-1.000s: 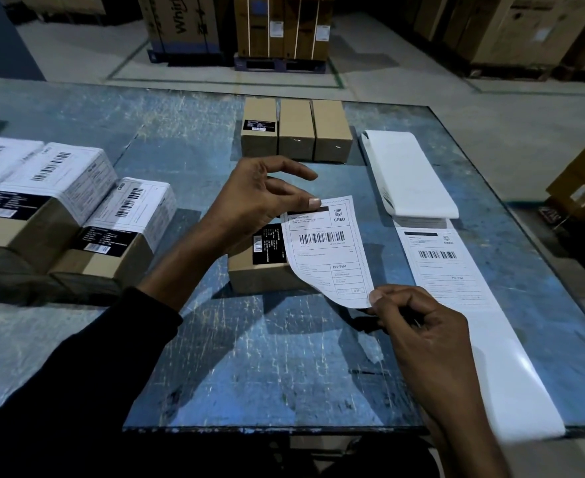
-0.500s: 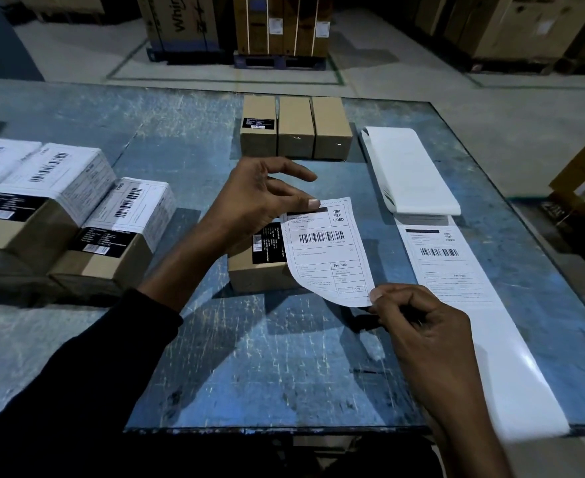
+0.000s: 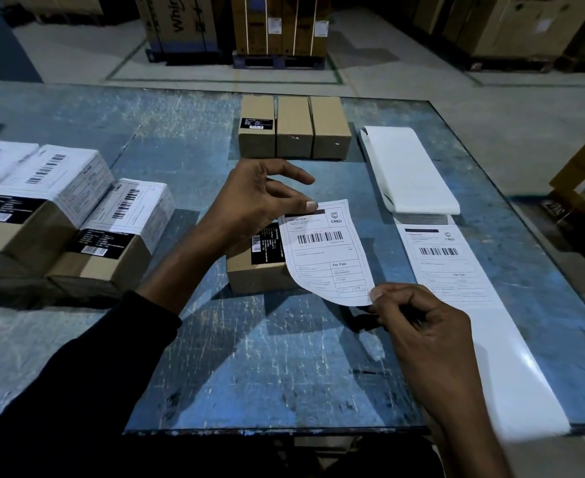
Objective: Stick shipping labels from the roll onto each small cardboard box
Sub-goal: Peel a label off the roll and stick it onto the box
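A white shipping label (image 3: 325,251) with a barcode is held in the air over a small cardboard box (image 3: 254,272) at the table's middle. My left hand (image 3: 260,205) pinches the label's top left corner, above the box. My right hand (image 3: 418,326) pinches its bottom right corner, in front of the box. The label hides much of the box's top. To the right lies the label roll (image 3: 410,170), its strip (image 3: 456,270) running toward the front edge with one printed label on it.
Three small brown boxes (image 3: 294,127) stand side by side at the back centre. Labelled boxes (image 3: 111,232) are grouped at the left. The blue table's front edge (image 3: 284,430) is near me. Large cartons on pallets (image 3: 280,25) stand on the floor beyond.
Both hands and the label stay almost still; the label's top edge has sunk slightly toward the box.
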`<state>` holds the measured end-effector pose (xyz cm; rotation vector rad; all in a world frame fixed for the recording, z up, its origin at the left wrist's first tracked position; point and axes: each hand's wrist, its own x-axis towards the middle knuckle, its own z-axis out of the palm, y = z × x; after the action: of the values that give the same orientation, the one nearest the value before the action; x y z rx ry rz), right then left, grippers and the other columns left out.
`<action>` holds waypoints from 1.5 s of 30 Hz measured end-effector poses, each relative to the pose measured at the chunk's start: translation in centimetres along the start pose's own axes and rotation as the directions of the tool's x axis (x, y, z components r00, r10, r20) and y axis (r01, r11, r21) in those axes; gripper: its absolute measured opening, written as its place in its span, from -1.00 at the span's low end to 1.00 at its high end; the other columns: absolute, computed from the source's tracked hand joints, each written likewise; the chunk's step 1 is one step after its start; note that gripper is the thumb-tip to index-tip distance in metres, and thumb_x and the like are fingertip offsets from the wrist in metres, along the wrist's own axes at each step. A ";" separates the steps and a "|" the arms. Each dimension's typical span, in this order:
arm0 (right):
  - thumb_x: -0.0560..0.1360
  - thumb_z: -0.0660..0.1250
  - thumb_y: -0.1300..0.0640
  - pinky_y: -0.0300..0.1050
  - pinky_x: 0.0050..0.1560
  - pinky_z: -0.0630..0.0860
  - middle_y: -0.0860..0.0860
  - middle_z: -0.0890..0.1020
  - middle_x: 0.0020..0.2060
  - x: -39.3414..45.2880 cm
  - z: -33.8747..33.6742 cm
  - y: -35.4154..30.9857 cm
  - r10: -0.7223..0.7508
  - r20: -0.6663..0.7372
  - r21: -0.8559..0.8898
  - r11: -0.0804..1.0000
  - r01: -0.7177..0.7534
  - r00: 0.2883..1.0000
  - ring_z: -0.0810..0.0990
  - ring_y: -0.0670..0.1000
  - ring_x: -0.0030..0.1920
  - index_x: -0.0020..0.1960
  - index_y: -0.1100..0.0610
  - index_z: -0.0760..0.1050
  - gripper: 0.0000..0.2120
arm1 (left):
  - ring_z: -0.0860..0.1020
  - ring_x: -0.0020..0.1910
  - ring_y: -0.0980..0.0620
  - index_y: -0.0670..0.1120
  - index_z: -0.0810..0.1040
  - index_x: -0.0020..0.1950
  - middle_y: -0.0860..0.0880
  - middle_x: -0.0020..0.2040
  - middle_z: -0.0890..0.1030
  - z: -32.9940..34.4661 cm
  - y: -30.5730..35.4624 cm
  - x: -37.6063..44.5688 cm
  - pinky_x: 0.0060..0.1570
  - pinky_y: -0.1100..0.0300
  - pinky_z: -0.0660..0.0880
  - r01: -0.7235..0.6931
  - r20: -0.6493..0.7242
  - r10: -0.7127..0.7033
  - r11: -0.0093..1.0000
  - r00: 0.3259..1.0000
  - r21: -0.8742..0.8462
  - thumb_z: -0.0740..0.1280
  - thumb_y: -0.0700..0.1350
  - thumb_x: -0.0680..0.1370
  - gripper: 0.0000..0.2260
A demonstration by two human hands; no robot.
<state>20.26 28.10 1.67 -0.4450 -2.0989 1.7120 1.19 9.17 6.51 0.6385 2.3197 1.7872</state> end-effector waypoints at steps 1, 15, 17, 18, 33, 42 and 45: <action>0.55 0.49 0.28 -0.35 -0.06 0.60 -0.12 0.77 -0.16 0.0 0.0 0.0 -0.005 0.001 -0.002 1.000 0.005 1.000 0.74 -0.15 -0.13 -0.28 0.05 0.69 -0.74 | 0.79 -0.06 -0.07 -0.18 0.65 0.26 -0.13 -0.08 0.79 0.0 0.0 0.0 0.02 0.01 0.72 0.001 0.002 -0.001 1.000 1.000 0.005 0.59 -0.27 0.49 -0.64; 0.54 0.51 0.26 -0.24 0.00 0.63 -0.12 0.76 -0.15 -0.1 0.1 0.2 0.020 -0.022 -0.066 0.998 -0.022 1.000 0.74 -0.13 -0.11 -0.28 0.02 0.70 -0.75 | 0.79 -0.05 -0.07 -0.20 0.69 0.23 -0.13 -0.07 0.79 0.0 -0.4 0.2 0.10 -0.15 0.71 0.030 0.034 -0.032 0.998 0.999 0.058 0.59 -0.26 0.50 -0.69; 0.54 0.51 0.24 -0.22 0.00 0.64 -0.14 0.76 -0.15 -0.2 0.1 0.0 0.019 -0.024 -0.078 0.997 -0.021 1.000 0.74 -0.14 -0.11 -0.25 -0.03 0.70 -0.75 | 0.79 -0.06 -0.07 -0.20 0.69 0.23 -0.12 -0.07 0.79 0.1 -0.3 0.1 0.09 -0.16 0.71 0.035 0.030 -0.037 0.997 0.999 0.067 0.59 -0.26 0.50 -0.69; 0.54 0.51 0.24 -0.20 0.00 0.64 -0.15 0.76 -0.16 -0.2 0.1 -0.1 0.020 -0.028 -0.083 0.996 -0.023 0.999 0.74 -0.15 -0.11 -0.25 -0.05 0.70 -0.75 | 0.79 -0.06 -0.07 -0.19 0.69 0.23 -0.12 -0.08 0.79 0.1 -0.3 0.1 0.10 -0.17 0.71 0.035 0.027 -0.037 0.997 0.999 0.073 0.59 -0.25 0.50 -0.69; 0.59 0.44 0.14 -0.25 -0.02 0.64 -0.10 0.76 -0.14 -0.8 -1.8 -4.8 -0.312 -0.379 -0.181 0.948 0.261 0.871 0.75 -0.06 -0.08 -0.13 -0.01 0.71 -0.85 | 0.76 0.03 0.05 -0.05 0.70 0.30 -0.01 0.25 0.71 0.2 -0.5 0.2 0.09 0.01 0.72 0.017 -0.203 -0.014 1.000 0.979 0.013 0.56 -0.05 0.57 -0.69; 0.61 -0.08 -0.48 -0.13 0.60 0.10 -0.29 0.07 0.69 2.4 5.3 -9.1 -0.077 0.608 -0.495 0.742 0.453 0.790 0.00 -0.30 0.65 0.69 -0.30 0.10 -0.32 | 0.77 -0.17 0.06 -0.13 0.70 0.22 0.01 0.10 0.72 0.1 0.1 0.0 -0.19 0.24 0.68 -0.021 -0.315 0.004 0.998 0.949 -0.051 0.44 -0.19 0.66 -0.85; 0.62 -0.21 -0.48 -0.02 0.70 -0.26 -0.18 -0.21 0.71 2.8 7.2 -7.9 0.055 0.704 -0.580 0.619 0.530 0.708 -0.35 -0.29 0.63 0.75 -0.09 -0.15 -0.19 | 0.77 -0.17 0.04 -0.09 0.70 0.20 -0.01 0.08 0.73 0.1 -0.1 0.1 -0.14 0.22 0.69 -0.037 -0.326 0.014 0.997 0.945 -0.063 0.43 -0.18 0.67 -0.87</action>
<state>14.34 21.73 8.48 0.3693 -3.1961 0.7440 1.11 9.27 6.45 0.3875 2.4440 2.1148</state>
